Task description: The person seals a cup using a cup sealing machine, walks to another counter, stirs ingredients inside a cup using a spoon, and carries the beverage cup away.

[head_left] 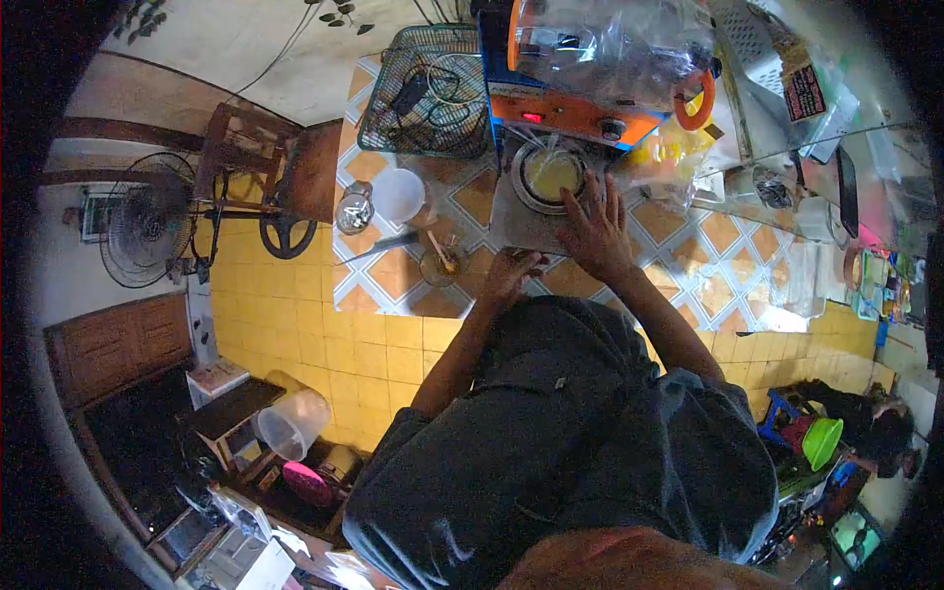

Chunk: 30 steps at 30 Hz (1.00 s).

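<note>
An orange and blue cup sealing machine [578, 120] stands at the table's back, its red light lit. A grey metal tray [511, 226] juts out from under it, with a round metal ring [524, 197] around a cup of pale yellow contents [551, 175]. My right hand [598, 234] lies with spread fingers over the ring's right side, fingertips at the cup's rim. At the tray's front edge, my left hand [511, 277] has its fingers curled in; what they hold, if anything, is hidden.
Left of the tray are a white tub [399, 195], a glass jar [354, 211], a glass dish with a brush-like tool [442, 264] and a green wire basket [423, 93] with cables. Clear plastic [678, 172] lies on the right. A fan [147, 221] stands far left.
</note>
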### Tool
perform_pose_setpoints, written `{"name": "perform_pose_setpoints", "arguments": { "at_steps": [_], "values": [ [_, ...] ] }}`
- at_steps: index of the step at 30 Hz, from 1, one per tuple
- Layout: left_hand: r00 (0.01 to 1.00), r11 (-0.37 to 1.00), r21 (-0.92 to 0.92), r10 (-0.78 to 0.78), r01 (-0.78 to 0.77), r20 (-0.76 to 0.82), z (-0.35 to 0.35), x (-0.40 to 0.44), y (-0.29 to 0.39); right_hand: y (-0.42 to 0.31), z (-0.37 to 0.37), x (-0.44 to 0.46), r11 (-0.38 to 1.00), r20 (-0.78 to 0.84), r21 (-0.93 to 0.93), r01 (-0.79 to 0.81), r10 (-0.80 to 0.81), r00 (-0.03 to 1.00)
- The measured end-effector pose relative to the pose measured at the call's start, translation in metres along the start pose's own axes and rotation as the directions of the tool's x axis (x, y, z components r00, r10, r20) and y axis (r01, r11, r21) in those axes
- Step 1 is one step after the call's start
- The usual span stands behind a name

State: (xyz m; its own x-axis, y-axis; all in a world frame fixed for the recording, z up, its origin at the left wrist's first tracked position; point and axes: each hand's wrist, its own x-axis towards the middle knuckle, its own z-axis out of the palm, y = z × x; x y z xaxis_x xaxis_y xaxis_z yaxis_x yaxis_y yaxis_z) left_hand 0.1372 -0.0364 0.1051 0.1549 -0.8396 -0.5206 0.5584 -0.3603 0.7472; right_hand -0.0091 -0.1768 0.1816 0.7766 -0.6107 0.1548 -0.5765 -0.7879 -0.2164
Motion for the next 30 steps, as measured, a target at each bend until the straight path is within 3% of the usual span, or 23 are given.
{"name": "perform_pose_setpoints", "arguments": {
  "at_steps": [2, 4, 5, 7, 10, 11, 14, 16, 17, 19, 23, 26, 28, 29, 30],
  "values": [
    [0.999, 0.996, 0.082, -0.037, 0.034, 0.038, 0.003, -0.007, 0.016, -0.001, 0.006, 0.004, 1.0, -0.019, 0.002, -0.009, 0.009, 1.0],
    [0.988, 0.883, 0.447, 0.152, -0.145, 0.02, 0.015, -0.018, 0.039, -0.002, 0.01, 0.012, 1.0, -0.041, 0.004, -0.017, 0.017, 0.999],
    [0.988, 0.883, 0.447, 0.151, -0.143, 0.02, 0.013, -0.018, 0.037, -0.004, 0.011, 0.017, 0.999, -0.088, 0.047, -0.017, 0.021, 0.996],
    [0.985, 0.746, 0.657, 0.169, -0.105, -0.035, 0.007, -0.012, 0.028, -0.012, 0.01, 0.029, 0.996, -0.137, 0.09, -0.013, 0.025, 0.99],
    [0.992, 0.763, 0.644, 0.115, -0.055, -0.051, -0.015, 0.011, -0.001, -0.019, 0.006, 0.048, 0.994, -0.137, 0.016, -0.105, 0.107, 0.985],
    [0.992, 0.76, 0.647, 0.12, -0.06, -0.049, -0.003, 0.002, 0.023, -0.017, 0.012, 0.054, 0.995, -0.17, 0.013, -0.096, 0.097, 0.981],
    [0.995, 0.376, 0.925, 0.051, 0.061, -0.086, 0.022, -0.014, 0.068, -0.016, 0.008, 0.062, 0.998, -0.212, -0.036, -0.045, 0.037, 0.977],
    [0.991, 0.157, 0.987, 0.116, 0.04, -0.059, 0.021, 0.005, 0.056, -0.019, 0.0, 0.064, 0.997, -0.221, -0.081, -0.008, -0.011, 0.975],
    [0.989, 0.07, 0.997, 0.143, 0.038, -0.048, 0.02, 0.015, 0.051, -0.019, -0.004, 0.066, 0.997, -0.164, -0.048, -0.057, 0.048, 0.985],
    [0.99, -0.019, 0.999, 0.133, 0.041, -0.038, 0.011, 0.023, 0.038, -0.017, -0.007, 0.069, 0.994, -0.105, -0.024, -0.108, 0.105, 0.989],
    [0.998, -0.137, 0.989, 0.037, 0.062, -0.058, -0.011, 0.008, 0.023, 0.002, -0.004, 0.084, 0.973, -0.103, -0.219, 0.076, -0.1, 0.99],
    [0.998, -0.151, 0.986, 0.021, 0.067, -0.065, -0.014, -0.01, 0.041, 0.013, 0.002, 0.097, 0.941, -0.109, -0.288, 0.177, -0.216, 0.97],
    [0.997, 0.14, 0.989, -0.065, 0.049, -0.04, -0.002, -0.031, 0.072, 0.015, 0.003, 0.102, 0.922, -0.15, -0.323, 0.213, -0.272, 0.95],
    [0.997, 0.142, 0.988, -0.062, 0.053, -0.044, 0.004, -0.034, 0.082, 0.013, -0.001, 0.105, 0.895, -0.015, -0.385, 0.227, -0.252, 0.968],
    [0.974, 0.305, 0.951, 0.227, -0.055, -0.017, 0.014, -0.033, 0.091, 0.011, -0.006, 0.108, 0.862, 0.118, -0.442, 0.25, -0.22, 0.968]
  ]
}}
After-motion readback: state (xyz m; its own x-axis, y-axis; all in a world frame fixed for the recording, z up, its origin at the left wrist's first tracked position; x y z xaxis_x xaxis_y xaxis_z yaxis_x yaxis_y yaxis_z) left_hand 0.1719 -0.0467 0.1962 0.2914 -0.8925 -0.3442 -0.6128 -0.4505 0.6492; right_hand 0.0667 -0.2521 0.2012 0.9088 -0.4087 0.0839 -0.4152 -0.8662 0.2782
